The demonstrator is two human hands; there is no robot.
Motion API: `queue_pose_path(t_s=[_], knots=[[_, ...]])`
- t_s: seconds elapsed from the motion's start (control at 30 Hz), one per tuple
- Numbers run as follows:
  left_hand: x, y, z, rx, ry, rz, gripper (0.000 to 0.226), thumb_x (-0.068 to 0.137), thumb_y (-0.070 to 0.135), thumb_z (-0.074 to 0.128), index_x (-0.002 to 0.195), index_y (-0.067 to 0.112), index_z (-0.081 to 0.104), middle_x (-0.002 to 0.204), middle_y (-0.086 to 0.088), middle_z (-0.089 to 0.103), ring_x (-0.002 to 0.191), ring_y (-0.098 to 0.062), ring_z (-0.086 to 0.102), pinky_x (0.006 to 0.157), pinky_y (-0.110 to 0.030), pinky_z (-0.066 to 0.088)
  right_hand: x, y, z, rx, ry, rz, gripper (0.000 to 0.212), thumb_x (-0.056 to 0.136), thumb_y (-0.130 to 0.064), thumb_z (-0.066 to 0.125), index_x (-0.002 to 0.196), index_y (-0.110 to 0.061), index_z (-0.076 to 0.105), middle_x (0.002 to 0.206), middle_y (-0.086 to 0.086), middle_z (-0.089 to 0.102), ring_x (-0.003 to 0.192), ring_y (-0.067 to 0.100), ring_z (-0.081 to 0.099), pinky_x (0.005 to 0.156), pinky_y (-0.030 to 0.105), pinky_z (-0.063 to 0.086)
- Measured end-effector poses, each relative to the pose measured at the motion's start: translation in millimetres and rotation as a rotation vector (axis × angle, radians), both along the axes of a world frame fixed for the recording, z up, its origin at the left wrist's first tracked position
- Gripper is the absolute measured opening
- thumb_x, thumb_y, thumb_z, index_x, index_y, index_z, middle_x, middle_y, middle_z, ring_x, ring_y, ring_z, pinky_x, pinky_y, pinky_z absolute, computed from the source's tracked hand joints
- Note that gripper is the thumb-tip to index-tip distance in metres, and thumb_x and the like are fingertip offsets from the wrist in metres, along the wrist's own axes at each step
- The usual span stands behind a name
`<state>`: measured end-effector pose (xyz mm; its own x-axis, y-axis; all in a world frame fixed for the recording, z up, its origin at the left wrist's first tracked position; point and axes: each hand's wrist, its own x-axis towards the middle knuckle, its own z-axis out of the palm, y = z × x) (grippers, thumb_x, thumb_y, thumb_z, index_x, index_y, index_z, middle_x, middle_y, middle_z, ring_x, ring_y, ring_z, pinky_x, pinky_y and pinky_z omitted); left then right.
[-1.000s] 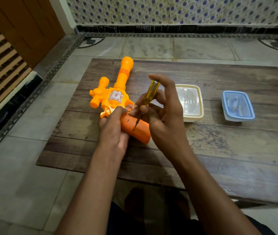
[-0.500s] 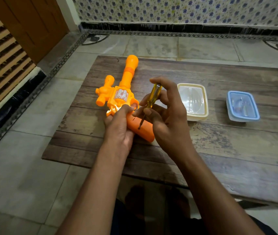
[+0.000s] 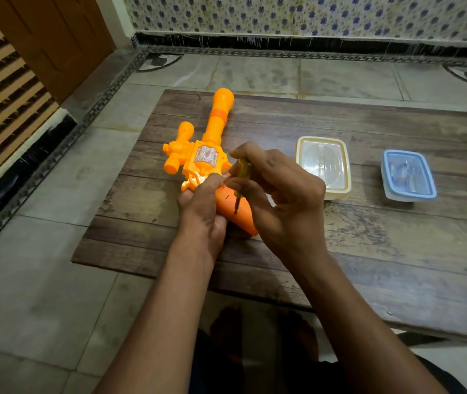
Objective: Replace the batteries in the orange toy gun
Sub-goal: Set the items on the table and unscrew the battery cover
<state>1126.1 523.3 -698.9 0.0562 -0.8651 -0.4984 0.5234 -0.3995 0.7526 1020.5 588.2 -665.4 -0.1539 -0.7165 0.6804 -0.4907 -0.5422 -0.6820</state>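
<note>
A: Item one, the orange toy gun (image 3: 212, 155)?

B: Lying flat on the wooden table (image 3: 369, 251), barrel pointing away from the person, handle toward them. The left hand (image 3: 201, 206) grips the handle from the near-left side, fingers curled round it, thumb on top close to the trigger area.

A: Item two, the screwdriver (image 3: 240, 180)?

B: Yellow handle, dark shaft, held nearly upright. The right hand (image 3: 286, 203) pinches the handle between thumb and fingertips, forefinger arched over its top. The tip touches the upper face of the gun's handle, just beside the left thumb.

A: Anything beyond the grip?

B: A cream-rimmed container (image 3: 324, 166) with a clear lid, just right of the right hand. A blue-rimmed container (image 3: 407, 174) farther right again, apart from the first; contents too blurred to tell.
</note>
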Motion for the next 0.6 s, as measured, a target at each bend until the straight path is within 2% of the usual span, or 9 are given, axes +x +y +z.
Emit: queue_pose_path(t_s=[0.13, 0.27, 0.33, 0.4, 0.47, 0.53, 0.6], knots=[[-0.2, -3.2, -2.9, 0.004, 0.009, 0.025, 0.041, 0.089, -0.003, 0.066, 0.131, -0.001, 0.065, 0.121, -0.026, 0.073, 0.109, -0.04, 0.074, 0.088, -0.056, 0.062, -2.4, 0.8, -0.2, 0.057, -0.109, 0.107, 0.032, 0.088, 0.016, 0.065, 0.118, 0.003, 0.069, 0.098, 0.009, 0.076, 0.093, 0.023, 0.076, 0.08, 0.046, 0.06], [-2.0, -2.8, -3.2, 0.0, 0.007, 0.018, 0.043, 0.091, -0.004, 0.065, 0.134, -0.001, 0.063, 0.119, -0.026, 0.073, 0.108, -0.04, 0.073, 0.094, -0.061, 0.058, -3.1, 1.3, 2.9, 0.109, -0.12, 0.204, 0.035, 0.087, 0.022, 0.063, 0.117, 0.005, 0.068, 0.1, 0.009, 0.073, 0.095, 0.024, 0.074, 0.081, 0.046, 0.06], [-2.8, -0.9, -2.6, -0.004, 0.004, 0.007, 0.042, 0.092, -0.003, 0.066, 0.133, -0.001, 0.063, 0.114, -0.024, 0.073, 0.102, -0.037, 0.073, 0.091, -0.056, 0.06, -3.0, 0.9, 3.2, 0.098, -0.099, 0.195, 0.033, 0.087, 0.019, 0.066, 0.116, 0.004, 0.069, 0.1, 0.009, 0.072, 0.095, 0.023, 0.073, 0.081, 0.042, 0.06], [-2.4, 0.2, -1.9, -0.005, 0.002, 0.0, 0.041, 0.091, -0.002, 0.068, 0.131, -0.001, 0.064, 0.115, -0.025, 0.074, 0.104, -0.04, 0.075, 0.092, -0.06, 0.06, -1.5, 0.6, 2.9, 0.063, -0.069, 0.151, 0.028, 0.087, 0.014, 0.072, 0.112, 0.002, 0.072, 0.099, 0.011, 0.068, 0.092, 0.023, 0.071, 0.078, 0.038, 0.06], [-1.6, 0.3, -2.5, -0.017, -0.006, -0.019, 0.033, 0.089, -0.005, 0.067, 0.121, 0.0, 0.068, 0.107, -0.022, 0.077, 0.1, -0.038, 0.076, 0.091, -0.063, 0.059, 0.0, 0.2, 1.8, 0.037, -0.063, 0.112, 0.024, 0.087, 0.011, 0.075, 0.109, 0.002, 0.074, 0.097, 0.013, 0.064, 0.089, 0.027, 0.07, 0.074, 0.04, 0.059], [-1.3, 0.3, -2.1, -0.026, -0.014, -0.034, 0.025, 0.089, -0.006, 0.065, 0.111, 0.005, 0.069, 0.091, -0.014, 0.079, 0.085, -0.028, 0.078, 0.082, -0.053, 0.064, -0.2, -0.7, -0.3, 0.026, -0.065, 0.094, 0.024, 0.088, 0.01, 0.074, 0.111, 0.002, 0.074, 0.096, 0.013, 0.065, 0.089, 0.029, 0.072, 0.073, 0.044, 0.059], [-1.6, -0.1, -1.2, -0.024, -0.014, -0.025, 0.03, 0.089, -0.007, 0.066, 0.118, 0.002, 0.068, 0.097, -0.015, 0.079, 0.084, -0.025, 0.077, 0.078, -0.049, 0.065, -2.6, -2.1, -2.1, 0.032, -0.074, 0.094, 0.026, 0.088, 0.011, 0.071, 0.112, 0.003, 0.073, 0.097, 0.011, 0.068, 0.092, 0.029, 0.073, 0.074, 0.047, 0.059]])
